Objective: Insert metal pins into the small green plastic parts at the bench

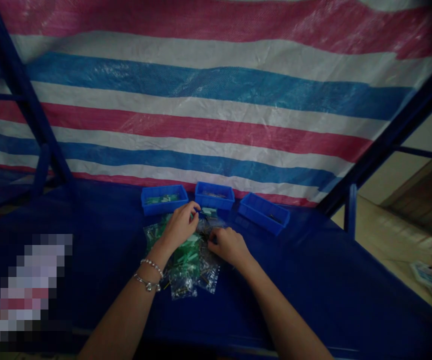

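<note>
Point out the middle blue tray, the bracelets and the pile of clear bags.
middle blue tray (214,202): head view, on its front wall.
bracelets (149,275): head view, on the beads at the left wrist.
pile of clear bags (186,262): head view, on a bag with green parts between the hands.

A striped tarp (216,100) hangs behind 3 blue trays (214,195).
</note>
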